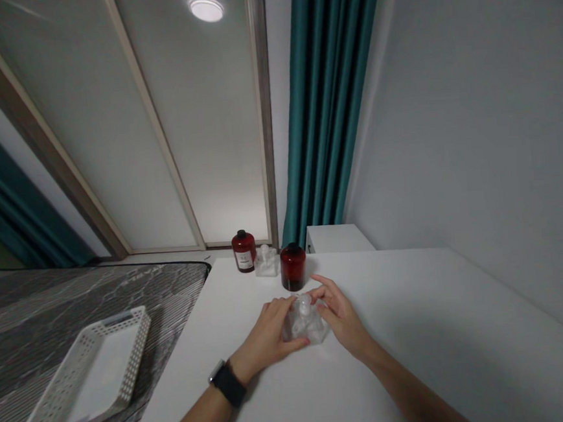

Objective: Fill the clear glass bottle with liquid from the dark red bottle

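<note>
A clear square-shouldered bottle (pixel 305 331) with a rounded clear top stands on the white table between my hands. My left hand (pixel 272 335) is wrapped round its left side, thumb across the lower front; a black watch is on that wrist. From the right, my right hand (pixel 341 317) has its fingertips and thumb at the bottle's top and shoulder, with one finger lifted away. Just behind stands a dark red bottle (pixel 293 272) with a black cap. Farther back are a second clear bottle (pixel 266 264) and a red bottle (pixel 244 253) with a white label.
The white table (pixel 421 369) runs along a grey wall on the right. Left of it, a white perforated basket (pixel 140 359) rests on a grey striped surface (pixel 181 297). A white cabinet (pixel 339 237) and a teal curtain (pixel 331 103) stand beyond the far edge.
</note>
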{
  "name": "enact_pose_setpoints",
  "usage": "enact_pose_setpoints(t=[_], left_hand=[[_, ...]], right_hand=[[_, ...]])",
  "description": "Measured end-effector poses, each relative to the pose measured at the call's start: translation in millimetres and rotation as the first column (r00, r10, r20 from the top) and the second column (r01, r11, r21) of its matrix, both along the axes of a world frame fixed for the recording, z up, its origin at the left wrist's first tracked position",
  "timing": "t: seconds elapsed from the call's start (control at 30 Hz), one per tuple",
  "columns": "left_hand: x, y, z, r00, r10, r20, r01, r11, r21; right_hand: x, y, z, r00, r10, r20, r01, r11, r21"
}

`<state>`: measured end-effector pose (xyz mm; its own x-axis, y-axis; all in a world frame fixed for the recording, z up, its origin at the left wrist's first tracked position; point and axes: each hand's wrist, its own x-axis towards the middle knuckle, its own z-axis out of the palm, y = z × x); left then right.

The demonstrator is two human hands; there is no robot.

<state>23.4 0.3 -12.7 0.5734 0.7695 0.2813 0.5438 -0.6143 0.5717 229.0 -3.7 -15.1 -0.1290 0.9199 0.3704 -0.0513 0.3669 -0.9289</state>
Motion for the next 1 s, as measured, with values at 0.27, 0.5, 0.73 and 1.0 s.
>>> enact_pose_setpoints(t=[0.27, 0.5, 0.73, 1.0], left_hand=[[-0.5, 1.1, -1.6, 1.000, -0.007, 0.012, 0.008, 0.999, -0.034], [-2.2, 3.3, -3.2, 1.000, -0.019, 0.022, 0.020, 0.999, -0.038], [-5.9, 4.3, -3.9, 0.999, -0.045, 0.020, 0.045, 0.999, -0.012], [-8.6, 1.0, 11.9, 0.981, -0.014, 0.192, 0.007, 0.999, 0.039]], right_hand=[[-1.9, -2.1, 2.6, 0.999, 0.047, -0.002, -0.047, 0.998, -0.044], [-2.1, -1.8, 1.7, 0.999, 0.048, -0.008, -0.049, 0.995, -0.084], [0.3, 0.6, 0.7, 1.000, -0.013, 0.028, 0.014, 0.999, -0.036], [1.0, -3.4, 4.8, 0.997, 0.004, 0.073, 0.001, 0.998, -0.068]])
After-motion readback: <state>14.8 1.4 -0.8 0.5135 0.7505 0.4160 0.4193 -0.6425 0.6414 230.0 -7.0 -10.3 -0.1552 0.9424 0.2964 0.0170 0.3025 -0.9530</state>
